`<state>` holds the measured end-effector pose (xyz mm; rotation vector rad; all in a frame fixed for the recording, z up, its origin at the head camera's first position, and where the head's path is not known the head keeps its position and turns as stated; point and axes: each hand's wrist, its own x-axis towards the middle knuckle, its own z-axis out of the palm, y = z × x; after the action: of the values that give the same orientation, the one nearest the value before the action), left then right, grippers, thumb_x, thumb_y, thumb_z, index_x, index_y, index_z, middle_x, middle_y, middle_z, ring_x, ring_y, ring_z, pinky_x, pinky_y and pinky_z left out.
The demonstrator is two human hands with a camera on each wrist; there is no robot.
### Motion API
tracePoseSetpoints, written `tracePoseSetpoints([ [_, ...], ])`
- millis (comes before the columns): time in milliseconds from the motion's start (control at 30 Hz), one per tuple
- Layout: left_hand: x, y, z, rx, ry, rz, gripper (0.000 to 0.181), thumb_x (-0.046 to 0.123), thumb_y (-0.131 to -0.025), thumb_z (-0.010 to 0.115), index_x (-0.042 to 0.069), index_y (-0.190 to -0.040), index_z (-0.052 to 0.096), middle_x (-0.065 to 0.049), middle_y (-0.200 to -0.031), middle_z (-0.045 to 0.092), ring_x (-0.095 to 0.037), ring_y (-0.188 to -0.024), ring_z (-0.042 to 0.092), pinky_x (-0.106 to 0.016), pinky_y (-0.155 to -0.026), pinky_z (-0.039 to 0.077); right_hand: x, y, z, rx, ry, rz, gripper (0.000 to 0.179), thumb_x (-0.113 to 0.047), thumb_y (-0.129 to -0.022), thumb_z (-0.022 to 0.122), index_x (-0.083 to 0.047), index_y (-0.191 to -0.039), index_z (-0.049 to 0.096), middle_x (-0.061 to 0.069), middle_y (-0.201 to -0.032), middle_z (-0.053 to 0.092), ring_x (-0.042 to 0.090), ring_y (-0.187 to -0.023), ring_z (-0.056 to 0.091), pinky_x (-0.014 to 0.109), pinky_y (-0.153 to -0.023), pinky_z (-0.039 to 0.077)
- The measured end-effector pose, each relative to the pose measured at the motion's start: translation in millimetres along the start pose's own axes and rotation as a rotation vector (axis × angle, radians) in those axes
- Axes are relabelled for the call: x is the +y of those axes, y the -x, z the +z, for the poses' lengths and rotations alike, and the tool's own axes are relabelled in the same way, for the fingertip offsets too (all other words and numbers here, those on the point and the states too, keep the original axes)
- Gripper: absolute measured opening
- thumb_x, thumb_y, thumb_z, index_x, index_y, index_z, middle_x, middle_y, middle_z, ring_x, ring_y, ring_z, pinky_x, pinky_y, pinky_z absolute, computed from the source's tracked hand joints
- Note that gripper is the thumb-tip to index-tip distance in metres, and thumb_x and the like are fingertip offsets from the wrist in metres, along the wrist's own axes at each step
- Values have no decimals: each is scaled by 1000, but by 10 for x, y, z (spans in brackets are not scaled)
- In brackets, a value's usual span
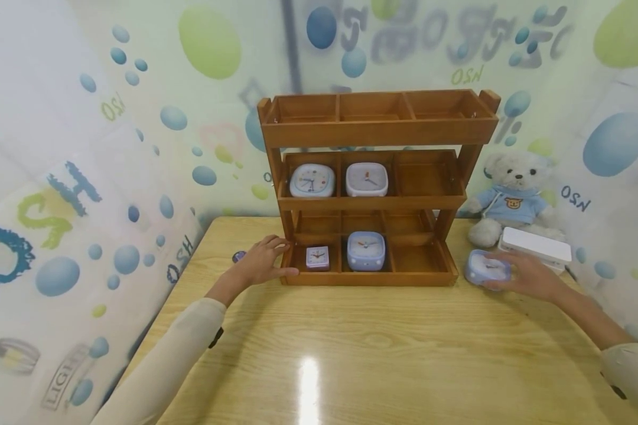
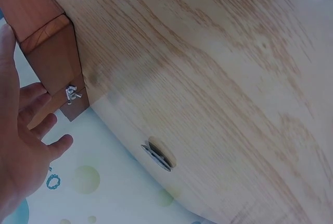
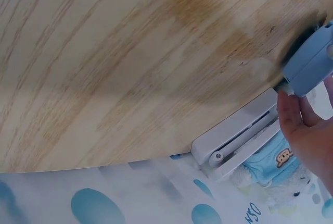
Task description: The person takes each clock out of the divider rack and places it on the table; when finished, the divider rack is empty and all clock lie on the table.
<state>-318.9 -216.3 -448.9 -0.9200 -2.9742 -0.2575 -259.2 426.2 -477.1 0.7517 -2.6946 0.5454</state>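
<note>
In the head view, a blue alarm clock (image 1: 481, 269) is pinched between the thumb and fingers of my right hand (image 1: 529, 275), just right of a brown wooden shelf (image 1: 369, 278). The right wrist view shows the clock's blue casing (image 3: 311, 61) close over the table. My left hand (image 1: 260, 261) rests at the shelf's lower left corner, thumb by the front rail, the other fingers loosely spread along the side. On the bottom tier stand a small lilac clock (image 1: 317, 258) and another blue clock (image 1: 366, 251). Two white clocks, one left (image 1: 312, 180) and one middle (image 1: 367, 179), occupy the second tier.
Behind my right hand sit a white teddy bear (image 1: 514, 198) in a blue hoodie and a white box-like object (image 1: 537, 245). A small round dark item (image 1: 238, 256) lies left of the shelf. Patterned walls (image 1: 212, 44) border the wooden table (image 1: 383, 342).
</note>
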Motion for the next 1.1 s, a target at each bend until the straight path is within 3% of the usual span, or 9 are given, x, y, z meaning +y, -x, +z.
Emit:
tracePoseSetpoints([
  [233,3,3,0,5,-6,-2,89,67,-92,65,-2,-148,55,-18,-154,50,-41,-147,37,-60,-120,30,-49,-86,-72,-18,0,55,68,-34,-72,97,-1,-126,71,20,-119,72,40,-104,68,44,-84,52],
  [500,12,0,-21,-3,0,-2,90,68,-92,65,-2,-147,56,-18,-153,50,-41,-147,38,-60,-120,30,-205,-219,-135,-68,-12,146,75,-41,-79,91,3,-134,65,27,-128,67,50,-111,64,63,-88,52],
  [833,9,-10,-28,-8,3,-7,90,68,-92,65,-3,-147,56,-18,-154,50,-41,-146,38,-62,-118,33,-525,-484,-92,-45,-45,74,77,-35,-77,93,2,-138,64,30,-135,62,50,-117,61,62,-89,53],
  [900,7,-14,-24,-12,3,-11,90,68,-92,65,-2,-147,55,-18,-154,50,-41,-146,38,-62,-118,33,-590,-536,-64,-57,-42,66,77,-39,-78,92,-1,-139,64,29,-135,63,46,-109,66,59,-83,56],
  [1000,5,-15,-18,-16,7,-17,89,67,-92,66,-2,-147,56,-18,-154,50,-41,-146,38,-61,-118,33,-682,-621,-16,-81,-48,64,78,-44,-80,90,-4,-141,62,25,-128,68,31,-77,68,47,-68,56],
  [1100,5,-11,-9,-15,5,-14,89,66,-92,67,-3,-147,56,-18,-153,50,-41,-146,39,-61,-118,33,-768,-702,31,-87,-52,51,78,-46,-82,88,-4,-142,62,23,-125,70,25,-71,65,43,-66,55],
])
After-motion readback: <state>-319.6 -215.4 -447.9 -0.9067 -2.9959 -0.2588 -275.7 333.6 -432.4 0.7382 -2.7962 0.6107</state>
